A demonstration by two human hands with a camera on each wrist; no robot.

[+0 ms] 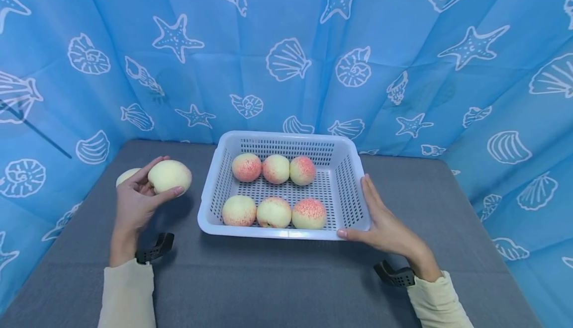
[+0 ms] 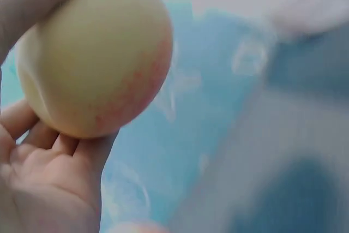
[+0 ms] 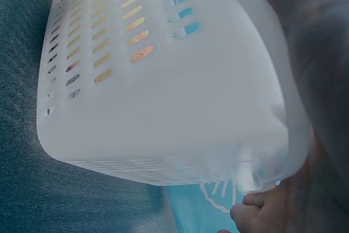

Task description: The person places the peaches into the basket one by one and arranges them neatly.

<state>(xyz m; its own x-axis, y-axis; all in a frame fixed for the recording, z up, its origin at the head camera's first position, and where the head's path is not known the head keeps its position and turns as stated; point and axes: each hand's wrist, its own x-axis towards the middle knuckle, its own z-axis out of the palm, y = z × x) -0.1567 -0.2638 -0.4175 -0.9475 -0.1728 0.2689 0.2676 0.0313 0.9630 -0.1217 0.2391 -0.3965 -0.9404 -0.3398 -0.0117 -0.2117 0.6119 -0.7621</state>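
Observation:
To the left of the basket, my left hand [image 1: 134, 203] holds a pale yellow peach [image 1: 172, 176] between thumb and fingers, raised above the table. The left wrist view shows a red blush on one side of this peach [image 2: 109, 58]. Another pale peach [image 1: 126, 176] is partly hidden behind that hand. A white perforated plastic basket [image 1: 207, 189] stands mid-table with two rows of red-speckled peaches [image 1: 273, 212] inside. My right hand [image 1: 389, 226] grips the basket's near right corner, thumb on the front rim and fingers along the right side.
Grey cloth covers the table [image 1: 277, 278]. A blue curtain [image 1: 250, 69] with white shells and starfish hangs behind it and along both sides. Inside the basket, bare floor shows at the right end and between the two rows.

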